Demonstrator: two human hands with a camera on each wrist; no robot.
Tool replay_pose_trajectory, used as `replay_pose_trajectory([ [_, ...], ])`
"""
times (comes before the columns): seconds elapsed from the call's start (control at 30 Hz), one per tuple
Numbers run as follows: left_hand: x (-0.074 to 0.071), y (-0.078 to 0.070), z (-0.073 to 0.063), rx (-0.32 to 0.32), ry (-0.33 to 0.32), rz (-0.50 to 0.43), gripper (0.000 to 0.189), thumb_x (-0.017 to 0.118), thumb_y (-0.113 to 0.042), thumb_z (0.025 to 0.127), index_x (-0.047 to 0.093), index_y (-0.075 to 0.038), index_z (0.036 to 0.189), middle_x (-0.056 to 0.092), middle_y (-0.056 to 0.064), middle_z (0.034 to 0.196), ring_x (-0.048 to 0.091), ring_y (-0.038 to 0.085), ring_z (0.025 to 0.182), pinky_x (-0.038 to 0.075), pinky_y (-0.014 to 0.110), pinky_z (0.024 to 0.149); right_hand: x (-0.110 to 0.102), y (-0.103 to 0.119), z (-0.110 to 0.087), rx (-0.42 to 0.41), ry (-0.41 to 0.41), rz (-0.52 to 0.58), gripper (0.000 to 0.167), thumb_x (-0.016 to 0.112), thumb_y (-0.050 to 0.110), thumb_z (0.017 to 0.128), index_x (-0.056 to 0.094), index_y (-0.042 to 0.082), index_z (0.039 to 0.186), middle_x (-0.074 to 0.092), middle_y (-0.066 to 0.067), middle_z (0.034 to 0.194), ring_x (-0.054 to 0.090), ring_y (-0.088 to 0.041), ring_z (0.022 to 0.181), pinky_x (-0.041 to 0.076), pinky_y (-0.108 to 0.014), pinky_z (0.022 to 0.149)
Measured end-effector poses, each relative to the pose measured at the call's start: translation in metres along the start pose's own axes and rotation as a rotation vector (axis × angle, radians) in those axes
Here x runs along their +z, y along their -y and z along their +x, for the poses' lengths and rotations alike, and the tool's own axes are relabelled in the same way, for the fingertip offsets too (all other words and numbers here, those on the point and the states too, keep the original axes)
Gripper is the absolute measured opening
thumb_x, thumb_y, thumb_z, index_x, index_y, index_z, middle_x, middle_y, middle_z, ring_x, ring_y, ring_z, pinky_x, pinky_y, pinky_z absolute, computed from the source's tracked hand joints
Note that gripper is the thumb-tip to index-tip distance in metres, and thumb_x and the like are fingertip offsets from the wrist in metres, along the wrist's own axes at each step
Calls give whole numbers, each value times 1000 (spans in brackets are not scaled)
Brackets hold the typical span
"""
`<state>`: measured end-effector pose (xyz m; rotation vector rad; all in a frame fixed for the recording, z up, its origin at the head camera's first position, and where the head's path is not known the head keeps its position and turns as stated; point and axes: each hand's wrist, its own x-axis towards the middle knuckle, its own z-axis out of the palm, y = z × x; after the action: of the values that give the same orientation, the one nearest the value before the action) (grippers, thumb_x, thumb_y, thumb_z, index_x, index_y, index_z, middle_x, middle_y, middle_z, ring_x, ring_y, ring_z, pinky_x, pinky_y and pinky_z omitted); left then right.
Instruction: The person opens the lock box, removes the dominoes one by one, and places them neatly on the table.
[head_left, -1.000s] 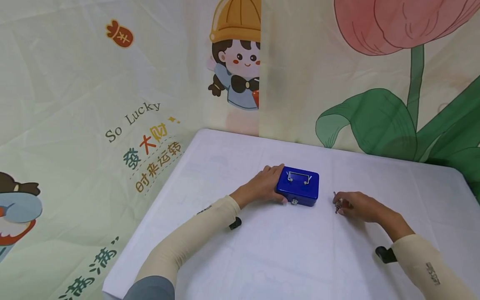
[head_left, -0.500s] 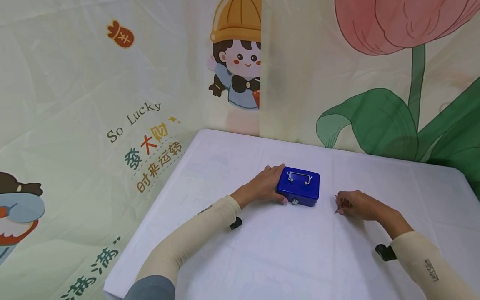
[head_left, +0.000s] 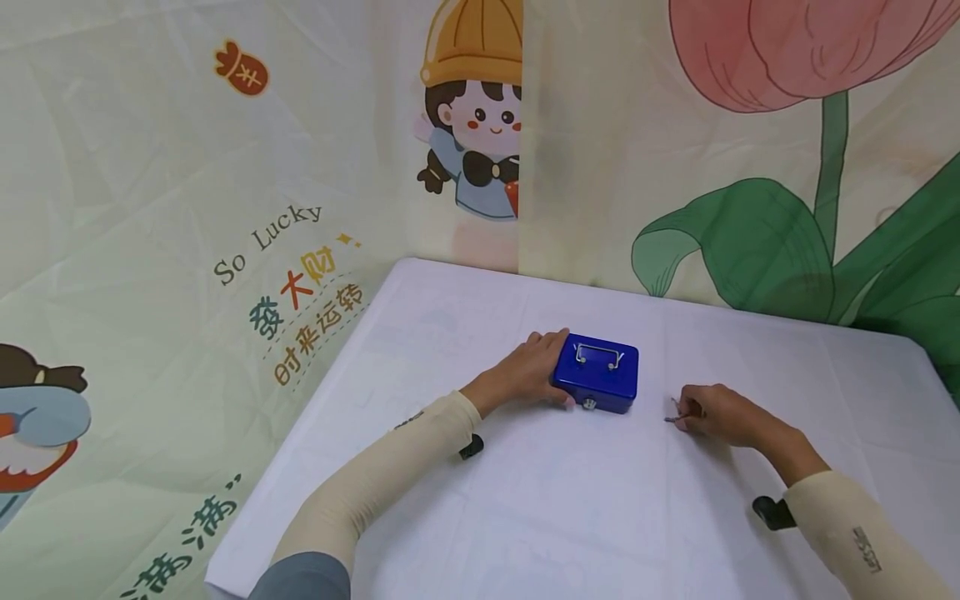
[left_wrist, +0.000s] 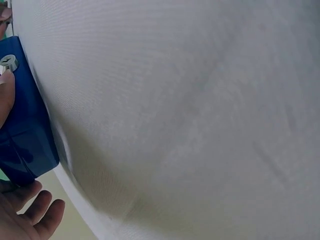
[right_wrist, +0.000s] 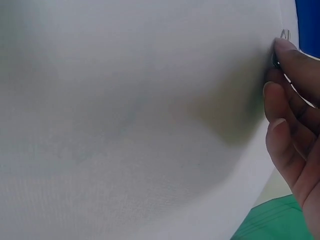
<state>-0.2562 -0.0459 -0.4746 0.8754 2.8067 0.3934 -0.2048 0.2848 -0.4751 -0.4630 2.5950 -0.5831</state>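
A blue metal cash box [head_left: 596, 371] with a wire handle on its lid stands on the table, lid down. Its silver lock cylinder [left_wrist: 8, 62] is on the front face. My left hand [head_left: 528, 371] grips the box's left end, thumb along the front close to the lock, fingers round the back corner. To the right of the box, my right hand [head_left: 716, 412] pinches a small metal key [right_wrist: 285, 34] between thumb and index finger. The key's thin end sticks out toward the box, and the rest is hidden by the fingers.
A white cloth covers the table [head_left: 525, 517]. Behind it hangs a printed backdrop [head_left: 585, 167] with a cartoon figure and a large tulip. Black wrist cameras [head_left: 772, 510] sit under both sleeves.
The key has turned in my right fingers, from hanging upright to pointing left toward the box. That hand has shifted slightly right. My left hand and the cash box stay put.
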Motion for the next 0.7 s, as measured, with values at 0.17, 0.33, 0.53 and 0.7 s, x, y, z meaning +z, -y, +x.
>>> replay_pose_trajectory([
  [0.17,1,0,0,-1,-2,2,122,81,-60,75,12,-5,161,36,14,159,38,29,140,32,44,118,1,-1,-2,0,-8,2,12,74,11,90,62,10,89,59,1,80,52,-16,77,45,-30,66],
  [0.33,1,0,1,-1,-5,5,122,81,-59,76,12,-5,161,36,14,159,38,29,140,32,43,118,3,0,-5,-16,-12,1,8,74,12,90,67,12,86,63,3,80,53,-15,77,47,-30,66],
  [0.53,1,0,1,3,0,3,123,81,-60,76,11,-4,161,36,14,159,38,29,140,32,43,118,3,2,-10,-17,-18,-10,5,74,11,90,71,8,91,67,3,84,56,-15,79,51,-32,70],
  [0.7,0,0,0,1,11,0,123,81,-59,76,10,-4,161,35,15,160,37,29,141,31,43,119,6,8,-14,-8,-58,-101,4,75,9,89,72,9,92,70,2,87,57,-14,79,53,-34,71],
])
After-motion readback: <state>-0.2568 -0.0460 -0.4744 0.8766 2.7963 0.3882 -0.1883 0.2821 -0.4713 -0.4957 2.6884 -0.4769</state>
